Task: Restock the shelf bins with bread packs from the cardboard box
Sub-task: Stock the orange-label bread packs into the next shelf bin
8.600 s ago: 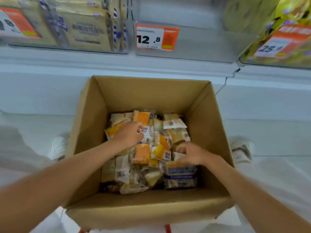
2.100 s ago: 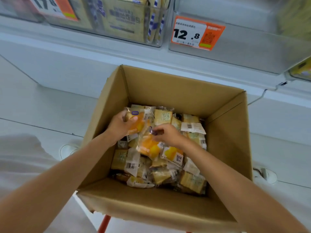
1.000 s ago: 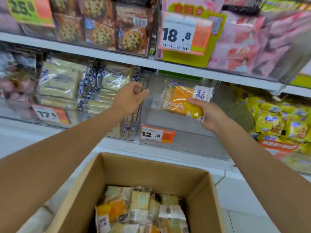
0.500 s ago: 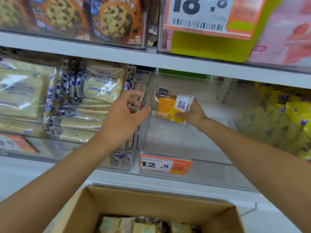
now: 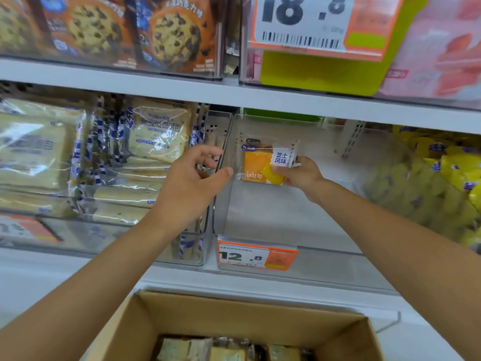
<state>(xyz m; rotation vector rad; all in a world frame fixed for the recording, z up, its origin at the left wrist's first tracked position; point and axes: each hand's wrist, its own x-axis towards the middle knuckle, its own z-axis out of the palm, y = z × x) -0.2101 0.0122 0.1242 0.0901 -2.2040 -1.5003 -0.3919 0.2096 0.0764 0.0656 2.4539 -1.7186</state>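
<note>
Right hand (image 5: pixel 303 175) pinches the bread pack (image 5: pixel 265 164) upright at frame centre, inside the clear bin (image 5: pixel 260 220); left hand (image 5: pixel 192 183) hovers empty, fingers loose.

A white metal shelf board (image 5: pixel 182 92) ran across the upper view, carrying brown chocolate-chip cookie packs (image 5: pixel 171 35) at left and pink packs (image 5: pixel 442 48) at right. Beneath it, pale toast packs (image 5: pixel 156 131) filled the left side and yellow snack packs (image 5: pixel 455 162) the right. A white perforated upright strip (image 5: pixel 352 138) stood at the back. The light was even and bright.
</note>
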